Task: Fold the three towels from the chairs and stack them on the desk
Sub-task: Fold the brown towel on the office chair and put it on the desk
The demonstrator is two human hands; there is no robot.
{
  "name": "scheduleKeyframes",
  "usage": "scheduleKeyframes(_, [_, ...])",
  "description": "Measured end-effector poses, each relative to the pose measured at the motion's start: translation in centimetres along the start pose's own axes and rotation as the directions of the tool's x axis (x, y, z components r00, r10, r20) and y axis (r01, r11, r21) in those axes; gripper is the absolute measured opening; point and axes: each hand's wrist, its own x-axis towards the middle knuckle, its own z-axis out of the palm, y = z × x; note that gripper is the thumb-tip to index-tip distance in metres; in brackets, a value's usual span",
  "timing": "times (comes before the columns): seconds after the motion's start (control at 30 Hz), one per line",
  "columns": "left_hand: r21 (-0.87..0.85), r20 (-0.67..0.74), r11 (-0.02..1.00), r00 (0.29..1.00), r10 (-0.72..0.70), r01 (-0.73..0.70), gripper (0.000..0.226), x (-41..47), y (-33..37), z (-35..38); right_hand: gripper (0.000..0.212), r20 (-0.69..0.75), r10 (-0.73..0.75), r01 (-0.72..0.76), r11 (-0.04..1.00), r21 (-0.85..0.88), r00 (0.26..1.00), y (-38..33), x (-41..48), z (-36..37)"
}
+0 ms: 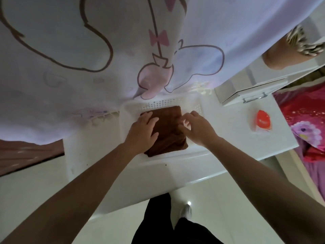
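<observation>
Head view: folded brown towel (pixel 168 134) lies on the white desk (pixel 228 134) by a perforated basket (pixel 163 103). Left hand (pixel 142 131) presses flat on it, fingers straight; right hand (pixel 198 128) curls at its right edge, grip unclear

The folded towel (pixel 165 131) lies in a basket (pixel 168 103) on the desk (pixel 228 138).

Towel (pixel 171 127) under the fingers (pixel 150 119) is brown; basket (pixel 158 103) beyond them white, perforated; curtain (pixel 70 95) pale with pink bows, brown outlines; packet (pixel 263 120) right of them orange.
</observation>
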Motion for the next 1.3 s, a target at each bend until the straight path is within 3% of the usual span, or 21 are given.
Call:
scheduleKeyframes(0.03, [0.055,0.093,0.997,0.995,0.046,-0.051,0.067,0.5,-0.3,0.1,0.030,0.075,-0.053,0.057,0.997,-0.047,0.996,-0.1,-0.2,0.0])
scheduleKeyframes(0.1, [0.204,0.296,0.973,0.954,0.040,-0.105,0.085,1.3,-1.3,0.3,0.061,0.256,-0.109,0.163,0.967,-0.196,0.960,0.0,0.0,0.5])
scheduleKeyframes(0.2, [0.370,0.388,0.917,0.922,-0.007,-0.149,0.106,2.0,-2.5,0.8,0.099,0.397,-0.023,0.184,0.910,-0.372,0.917,0.8,0.9,1.8])
scheduleKeyframes(0.4, [0.397,0.312,0.911,0.950,-0.019,-0.112,0.111,1.9,-2.4,2.0,0.109,0.404,-0.038,0.251,0.835,-0.490,0.914,1.8,1.5,2.9])
scheduleKeyframes(0.6, [0.271,0.376,0.959,0.926,-0.026,-0.083,0.115,2.8,-2.7,2.2,0.110,0.414,0.000,0.281,0.735,-0.618,0.910,2.6,1.8,4.2])
scheduleKeyframes(0.77, [0.209,0.405,0.976,0.914,-0.030,-0.061,0.112,2.7,-2.2,0.5,0.111,0.440,-0.044,0.275,0.836,-0.476,0.897,1.8,1.6,2.4])
scheduleKeyframes(0.87, [0.215,0.320,0.974,0.948,0.004,-0.077,0.105,2.0,-0.8,-2.2,0.102,0.317,-0.108,0.242,0.874,-0.422,0.942,0.8,0.2,-0.6])
scheduleKeyframes(1.07, [0.313,0.079,0.935,0.986,0.150,-0.167,0.075,-0.2,4.7,-7.0,0.084,-0.041,-0.166,0.120,0.843,-0.524,0.985,0.1,-6.0,-8.1])
scheduleKeyframes(1.2, [0.302,-0.023,0.917,0.960,0.279,-0.259,0.062,-1.8,14.1,-8.7,0.078,-0.260,-0.088,-0.075,0.827,-0.557,0.962,2.3,-15.9,-13.2])
scheduleKeyframes(1.3, [0.317,-0.077,0.865,0.899,0.432,-0.389,0.061,-4.2,24.0,-8.4,0.075,-0.424,0.014,-0.254,0.818,-0.516,0.906,5.3,-27.8,-16.3])
